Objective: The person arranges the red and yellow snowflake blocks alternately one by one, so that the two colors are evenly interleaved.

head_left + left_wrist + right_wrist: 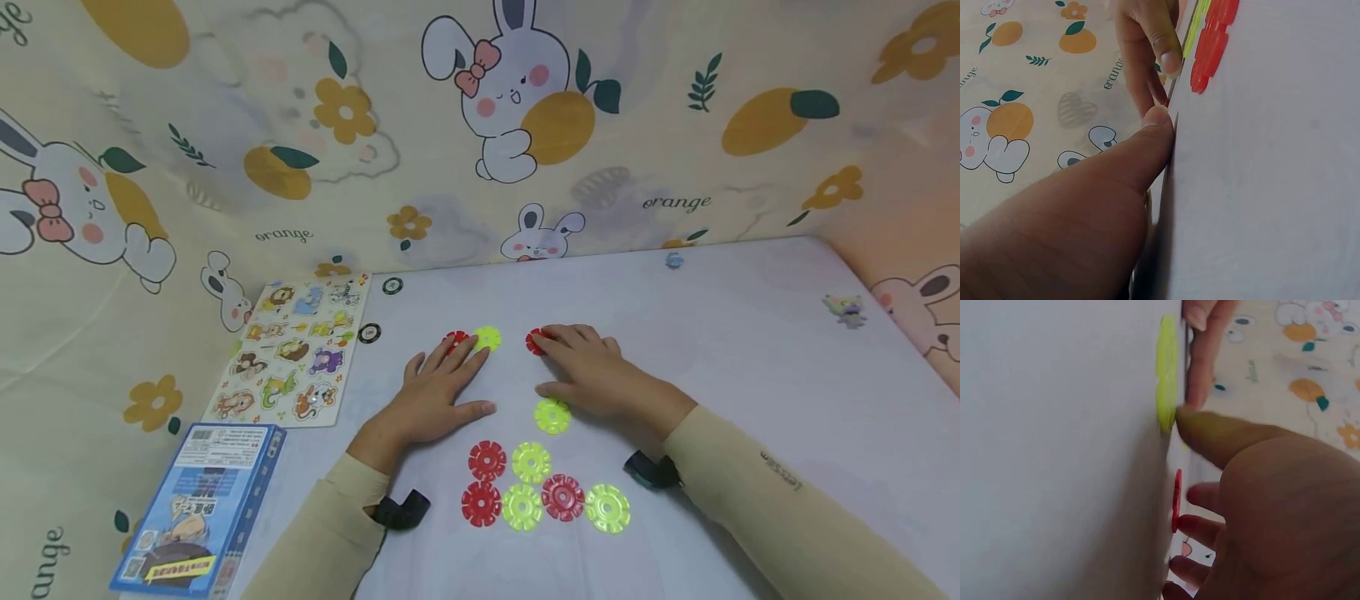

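My left hand lies flat with spread fingers on the white table. Its fingertips reach over a red notched plastic disc and up to a yellow-green one. Across from it, my right hand has its fingertips on another red disc, partly hidden by them. The right thumb sits just above a yellow-green disc, which also stands out in the right wrist view beside that thumb. Nearer me lie several more discs in two rows, among them a red one and a yellow-green one.
On the left are an animal picture sheet and a blue box. Two black round chips lie by the sheet. A small blue piece and a little figure are toward the back right. Patterned cloth walls the table.
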`<state>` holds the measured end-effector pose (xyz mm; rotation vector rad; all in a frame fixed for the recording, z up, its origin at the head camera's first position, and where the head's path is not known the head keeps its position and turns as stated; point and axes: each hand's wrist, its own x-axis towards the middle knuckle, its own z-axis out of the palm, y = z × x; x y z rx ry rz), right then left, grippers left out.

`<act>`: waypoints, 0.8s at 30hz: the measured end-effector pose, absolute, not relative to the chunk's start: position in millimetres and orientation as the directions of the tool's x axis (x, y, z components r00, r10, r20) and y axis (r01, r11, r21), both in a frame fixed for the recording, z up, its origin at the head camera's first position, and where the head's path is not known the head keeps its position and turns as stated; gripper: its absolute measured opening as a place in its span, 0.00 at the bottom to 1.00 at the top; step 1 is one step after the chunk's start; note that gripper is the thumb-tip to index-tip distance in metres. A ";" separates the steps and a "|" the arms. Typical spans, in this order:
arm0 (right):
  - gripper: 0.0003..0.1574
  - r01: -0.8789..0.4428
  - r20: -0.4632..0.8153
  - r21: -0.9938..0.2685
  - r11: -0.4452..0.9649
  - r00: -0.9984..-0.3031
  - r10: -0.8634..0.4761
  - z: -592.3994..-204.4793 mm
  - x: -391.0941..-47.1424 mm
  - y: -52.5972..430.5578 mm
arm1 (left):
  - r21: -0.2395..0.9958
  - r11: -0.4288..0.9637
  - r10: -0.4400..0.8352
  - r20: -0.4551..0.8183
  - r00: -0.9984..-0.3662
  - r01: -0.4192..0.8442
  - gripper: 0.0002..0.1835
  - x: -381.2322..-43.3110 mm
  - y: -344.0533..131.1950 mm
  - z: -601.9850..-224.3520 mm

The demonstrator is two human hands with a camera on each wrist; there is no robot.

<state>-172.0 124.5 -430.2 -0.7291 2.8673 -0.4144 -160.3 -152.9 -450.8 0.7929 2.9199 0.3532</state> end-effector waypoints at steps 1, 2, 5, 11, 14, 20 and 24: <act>0.53 -0.447 -0.085 -0.295 0.844 -0.868 -0.489 -429.7 -173.6 122.5 | 0.243 0.838 0.510 -0.031 -0.860 0.488 0.46 -160.4 -152.8 -451.1; 0.53 -0.448 -0.093 -0.290 0.846 -0.866 -0.491 -429.1 -175.1 120.4 | 0.239 0.839 0.510 -0.030 -0.860 0.489 0.46 -160.5 -152.8 -451.5; 0.54 -0.452 -0.125 -0.282 0.846 -0.857 -0.500 -428.4 -179.2 114.7 | 0.234 0.841 0.508 -0.033 -0.861 0.487 0.46 -161.1 -152.8 -453.1; 0.56 -0.447 -0.155 -0.299 0.843 -0.849 -0.506 -429.8 -185.1 109.1 | 0.235 0.844 0.505 -0.042 -0.862 0.483 0.46 -162.0 -151.8 -454.8; 0.57 -0.424 -0.179 -0.316 0.848 -0.852 -0.493 -429.8 -185.2 109.7 | 0.241 0.840 0.510 -0.043 -0.859 0.486 0.47 -161.8 -151.4 -455.0; 0.58 -0.432 -0.201 -0.298 0.851 -0.843 -0.499 -431.5 -185.9 108.6 | 0.221 0.847 0.505 -0.044 -0.862 0.484 0.47 -162.4 -152.0 -456.6; 0.58 -0.445 -0.205 -0.295 0.846 -0.835 -0.510 -429.1 -187.7 102.9 | 0.229 0.847 0.503 -0.054 -0.863 0.479 0.47 -161.9 -152.3 -454.4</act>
